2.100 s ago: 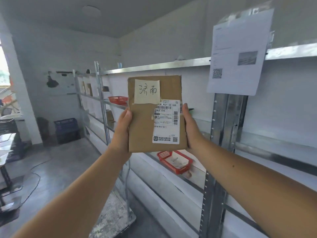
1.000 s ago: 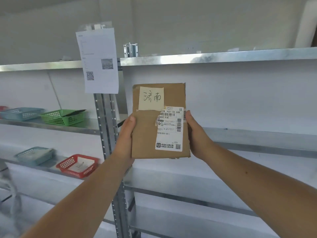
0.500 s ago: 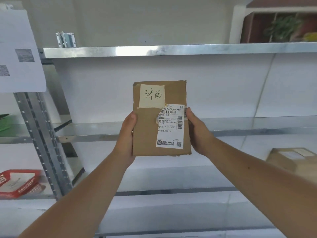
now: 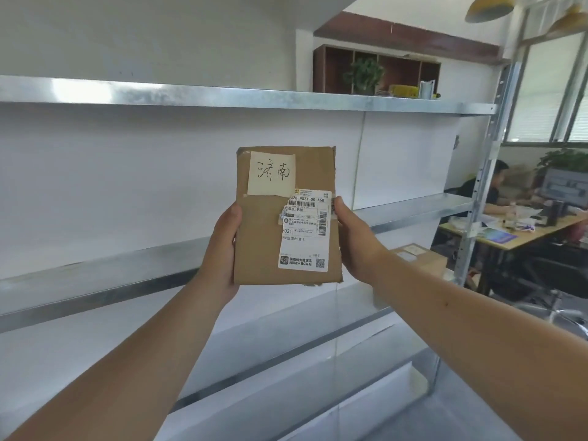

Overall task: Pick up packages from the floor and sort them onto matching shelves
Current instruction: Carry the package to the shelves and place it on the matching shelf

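The package (image 4: 286, 224) was held upright in front of the middle shelf (image 4: 95, 281), with its handwritten note (image 4: 272, 173) facing the person. The left hand (image 4: 222, 249) and right hand (image 4: 356, 240) had their fingers clamped on its side edges. This looked like the label-checking step. The next move called for finding the matching shelf and laying the package flat there.

Both arms stretch forward, left hand (image 4: 222, 249) and right hand (image 4: 356, 241) gripping the package (image 4: 264, 249) by its sides

mid shelf (image 4: 95, 278): open ahead | box (image 4: 420, 259): blocks lower rt | upright (image 4: 477, 202): rt edge
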Demonstrator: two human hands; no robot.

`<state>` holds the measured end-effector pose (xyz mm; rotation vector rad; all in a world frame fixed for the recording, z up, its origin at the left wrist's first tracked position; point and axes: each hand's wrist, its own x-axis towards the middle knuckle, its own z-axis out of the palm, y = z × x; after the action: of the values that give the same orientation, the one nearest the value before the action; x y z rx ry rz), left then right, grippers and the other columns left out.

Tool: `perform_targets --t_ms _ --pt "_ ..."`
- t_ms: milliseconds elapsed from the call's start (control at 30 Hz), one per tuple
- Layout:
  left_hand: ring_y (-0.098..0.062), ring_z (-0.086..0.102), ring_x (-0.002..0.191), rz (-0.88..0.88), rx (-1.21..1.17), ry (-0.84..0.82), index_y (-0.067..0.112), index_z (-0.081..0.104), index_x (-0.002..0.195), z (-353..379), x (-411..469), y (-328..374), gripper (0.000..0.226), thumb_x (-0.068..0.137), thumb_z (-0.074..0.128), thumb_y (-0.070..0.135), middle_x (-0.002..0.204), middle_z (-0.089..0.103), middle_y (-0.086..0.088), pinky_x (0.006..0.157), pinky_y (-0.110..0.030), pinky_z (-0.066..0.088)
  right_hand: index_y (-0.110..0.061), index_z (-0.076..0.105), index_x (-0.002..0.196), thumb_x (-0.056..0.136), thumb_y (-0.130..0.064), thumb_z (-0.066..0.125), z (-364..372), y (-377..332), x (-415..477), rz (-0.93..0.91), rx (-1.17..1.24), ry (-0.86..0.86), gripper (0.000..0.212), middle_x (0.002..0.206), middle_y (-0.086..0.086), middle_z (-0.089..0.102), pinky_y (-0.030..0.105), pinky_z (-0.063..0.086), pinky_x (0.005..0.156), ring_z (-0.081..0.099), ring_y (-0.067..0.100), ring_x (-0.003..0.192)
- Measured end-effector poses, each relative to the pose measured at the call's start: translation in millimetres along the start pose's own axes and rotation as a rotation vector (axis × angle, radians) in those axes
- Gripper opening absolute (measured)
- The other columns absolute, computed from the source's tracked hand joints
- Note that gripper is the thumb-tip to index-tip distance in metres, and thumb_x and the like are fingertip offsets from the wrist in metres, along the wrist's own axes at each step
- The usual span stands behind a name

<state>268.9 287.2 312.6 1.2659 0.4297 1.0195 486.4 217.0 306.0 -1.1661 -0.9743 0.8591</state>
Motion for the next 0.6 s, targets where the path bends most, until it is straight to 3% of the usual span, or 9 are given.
perform_targets --t_ms 100,233,367,400,500,600 --pt "-0.017 0.078 0.114 -0.009 0.002 -0.071 0.03 0.071 0.132 8.2 13.6 -4.6 0.049 0.111 0.034 0.054 0.129 0.079 0.001 0.076 -0.032 0.065 -0.033 0.07 0.144 0.062 -0.097 0.071 -12.5 -2.9 -6.8 -0.008 -0.004 0.027 0.104 0.143 0.002 0.075 0.059 0.044 0.123 0.066 0.032 0.139" --pt "-0.023 0.073 0.124 -0.049 -0.015 -0.166 0.03 0.065 0.144 17.7 28.1 -21.2 0.055 0.109 0.035 0.06 0.137 0.075 0.0 0.083 -0.038 0.066 -0.031 0.072 0.141 0.081 -0.085 0.058 -29.2 -6.2 -22.7 0.006 -0.03 0.167 0.082 0.14 0.002 0.076 0.059 0.045 0.123 0.068 0.031 0.137" --pt "-0.023 0.073 0.125 -0.088 -0.045 -0.254 0.032 0.064 0.145 36.7 34.5 -38.1 0.055 0.109 0.034 0.06 0.138 0.075 0.0 0.084 -0.04 0.065 -0.035 0.076 0.122 0.102 -0.075 0.046 -48.0 -9.3 -46.2 0.032 -0.075 0.284 0.053 0.117 -0.005 0.084 0.045 0.055 0.097 0.075 0.022 0.115" --pt "-0.023 0.074 0.123 -0.102 -0.057 -0.268 0.032 0.065 0.144 42.4 34.5 -42.0 0.054 0.109 0.034 0.06 0.137 0.075 0.0 0.083 -0.039 0.065 -0.035 0.076 0.119 0.105 -0.071 0.044 -53.5 -9.3 -52.2 0.04 -0.07 0.311 0.05 0.112 -0.006 0.084 0.046 0.055 0.096 0.074 0.022 0.113" --pt "-0.024 0.074 0.122 -0.14 -0.077 -0.316 0.033 0.066 0.142 61.0 33.5 -54.3 0.053 0.11 0.033 0.06 0.135 0.076 0.0 0.082 -0.04 0.065 -0.032 0.077 0.116 0.106 -0.068 0.045 -68.8 -9.8 -68.1 0.052 -0.047 0.389 0.05 0.112 -0.003 0.083 0.056 0.049 0.117 0.071 0.028 0.118" --pt "-0.025 0.074 0.123 -0.164 -0.069 -0.366 0.034 0.067 0.14 82.9 31.6 -63.3 0.054 0.11 0.032 0.06 0.136 0.076 0.0 0.089 -0.043 0.063 -0.033 0.076 0.123 0.103 -0.073 0.048 -89.5 -7.4 -78.7 0.059 -0.044 0.437 0.053 0.124 0.0 0.082 0.062 0.044 0.122 0.07 0.031 0.128"
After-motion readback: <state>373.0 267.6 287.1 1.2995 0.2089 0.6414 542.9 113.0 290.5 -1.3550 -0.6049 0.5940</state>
